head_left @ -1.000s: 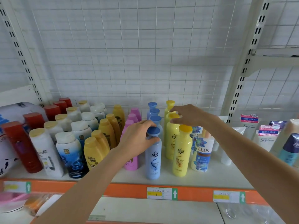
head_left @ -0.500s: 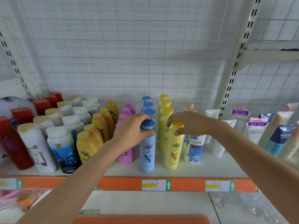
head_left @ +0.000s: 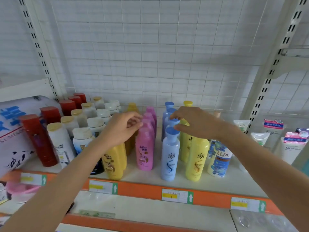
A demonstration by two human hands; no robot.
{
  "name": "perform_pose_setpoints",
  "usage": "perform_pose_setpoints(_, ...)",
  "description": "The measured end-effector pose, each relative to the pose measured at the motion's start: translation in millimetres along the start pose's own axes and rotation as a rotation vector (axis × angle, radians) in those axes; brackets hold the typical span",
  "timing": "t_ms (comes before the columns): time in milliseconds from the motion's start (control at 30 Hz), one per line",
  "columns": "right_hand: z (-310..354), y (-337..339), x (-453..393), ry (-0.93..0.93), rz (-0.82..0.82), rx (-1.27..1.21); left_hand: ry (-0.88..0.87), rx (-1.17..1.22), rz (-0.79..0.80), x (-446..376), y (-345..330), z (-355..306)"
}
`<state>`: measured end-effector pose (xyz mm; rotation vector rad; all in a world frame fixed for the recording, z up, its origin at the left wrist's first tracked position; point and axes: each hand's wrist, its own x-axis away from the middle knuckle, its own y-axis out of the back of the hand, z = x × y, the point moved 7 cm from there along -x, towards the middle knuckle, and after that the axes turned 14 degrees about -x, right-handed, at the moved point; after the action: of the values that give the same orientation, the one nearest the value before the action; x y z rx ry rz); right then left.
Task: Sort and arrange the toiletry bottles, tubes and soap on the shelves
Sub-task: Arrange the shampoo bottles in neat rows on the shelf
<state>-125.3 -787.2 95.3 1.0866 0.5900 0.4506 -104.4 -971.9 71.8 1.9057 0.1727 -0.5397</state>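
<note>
Both our hands have moved to the left since half a second ago: our left hand (head_left: 122, 128) left the blue cap and now hovers by the pink bottles (head_left: 146, 139), fingers curled loosely and holding nothing, while our right hand (head_left: 194, 122) moved from the yellow cap to the blue bottles (head_left: 170, 148). On the shelf (head_left: 234, 181) the bottles stand upright in rows by colour: red bottles (head_left: 41, 139), white bottles (head_left: 80, 131), golden bottles (head_left: 115, 161), pink, blue and yellow bottles (head_left: 197, 158). Our right hand's fingertips touch the blue caps; we cannot tell if they pinch one. A LUX bottle (head_left: 219, 158) stands just beside the yellow row.
</note>
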Motion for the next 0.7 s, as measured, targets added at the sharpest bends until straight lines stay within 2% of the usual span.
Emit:
perform_pose_setpoints(133,28.5,-16.7,-23.8,0.047,0.030,-0.007,0.070,-0.078,0.046,12.8,12.7,39.6)
perform_pose_setpoints(367,49.4,-57.5,-62.4,0.021,0.123,0.015,0.086,-0.183,0.099,18.0,27.2,77.3)
perform_pose_setpoints(567,48.4,-82.8,-76.8,-0.028,0.190,0.122,0.011,-0.193,0.396,1.7,14.2,85.1)
perform_pose_setpoints(700,48.9,-87.6,-76.5,-0.044,0.204,0.142,-0.071,-0.163,0.533,-6.9,12.4,78.4)
